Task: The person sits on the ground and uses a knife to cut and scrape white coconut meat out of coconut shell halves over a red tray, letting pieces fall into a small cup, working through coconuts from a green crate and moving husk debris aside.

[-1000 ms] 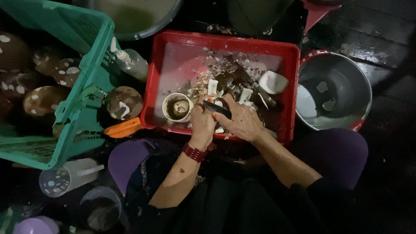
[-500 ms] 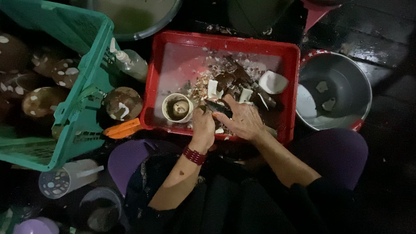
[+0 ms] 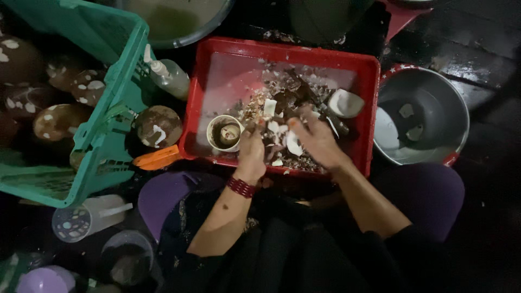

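Observation:
A red plastic tray (image 3: 370, 103) holds a heap of dark shell bits and white coconut fragments (image 3: 282, 97). Both my hands are down in that heap, a little apart. My left hand (image 3: 252, 147), with a dark red bracelet at the wrist, has its fingers curled over the fragments next to a small pale cup (image 3: 224, 133). Whether it holds a piece is hidden. My right hand (image 3: 317, 140) lies on the heap with fingers spread toward a dark shell piece. A white half shell (image 3: 345, 103) lies just beyond it.
A metal bowl (image 3: 434, 92) with a few pieces stands to the right of the tray. A green basket (image 3: 111, 108) of brown coconuts is at the left, with one coconut (image 3: 158, 126), an orange handle (image 3: 157, 158) and a bottle (image 3: 169, 77) beside it. Plastic cups (image 3: 81, 220) sit at lower left.
My hands were together around a dark object at the tray's front. They have since come apart and now rest separately on the fragments.

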{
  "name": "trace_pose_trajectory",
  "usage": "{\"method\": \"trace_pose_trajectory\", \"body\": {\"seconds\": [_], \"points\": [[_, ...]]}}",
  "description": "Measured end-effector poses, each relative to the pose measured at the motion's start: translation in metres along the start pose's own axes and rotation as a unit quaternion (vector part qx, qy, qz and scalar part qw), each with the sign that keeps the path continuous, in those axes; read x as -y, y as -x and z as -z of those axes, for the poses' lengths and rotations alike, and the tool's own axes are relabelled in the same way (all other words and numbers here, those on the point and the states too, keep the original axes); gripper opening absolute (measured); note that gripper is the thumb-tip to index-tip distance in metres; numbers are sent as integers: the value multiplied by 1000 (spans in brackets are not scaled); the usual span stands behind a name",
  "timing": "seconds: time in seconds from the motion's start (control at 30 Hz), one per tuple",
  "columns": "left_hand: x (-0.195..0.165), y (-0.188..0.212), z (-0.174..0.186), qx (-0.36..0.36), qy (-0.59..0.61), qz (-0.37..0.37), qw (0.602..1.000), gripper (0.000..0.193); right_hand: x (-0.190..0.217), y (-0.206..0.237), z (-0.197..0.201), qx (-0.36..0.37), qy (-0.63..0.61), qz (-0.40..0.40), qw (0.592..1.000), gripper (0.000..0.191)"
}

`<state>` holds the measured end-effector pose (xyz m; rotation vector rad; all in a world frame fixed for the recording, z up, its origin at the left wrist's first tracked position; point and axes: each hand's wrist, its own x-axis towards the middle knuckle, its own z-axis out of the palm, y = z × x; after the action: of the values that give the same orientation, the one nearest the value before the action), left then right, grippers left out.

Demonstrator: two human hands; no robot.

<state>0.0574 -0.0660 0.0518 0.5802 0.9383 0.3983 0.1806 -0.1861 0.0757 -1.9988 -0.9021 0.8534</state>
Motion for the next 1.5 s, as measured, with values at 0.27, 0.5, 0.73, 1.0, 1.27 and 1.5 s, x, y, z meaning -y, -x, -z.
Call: {"method": "trace_pose_trajectory", "body": {"seconds": [0.27,0.5,0.73,1.0,1.27,1.5], "points": [[-2,6,4,78,-137,-132,979,48,28,18,3,1,54,112,992,69],[14,-7,10,52,-152,-166,973,42,26,14,-1,15,129,51,990,66],[15,-3,10,98,-125,-136,978,37,9,9,-4,-33,119,93,988,60],[5,5,2,105,-211,-90,968,37,-9,-1,-4,-10,-18,19,1000,58],[-17,14,0,145,-237,-117,954,69,14,12,-1,37,161,6,986,66],[-27,21,-2,126,-249,-118,953,63,28,16,1,26,157,21,987,65]]}}
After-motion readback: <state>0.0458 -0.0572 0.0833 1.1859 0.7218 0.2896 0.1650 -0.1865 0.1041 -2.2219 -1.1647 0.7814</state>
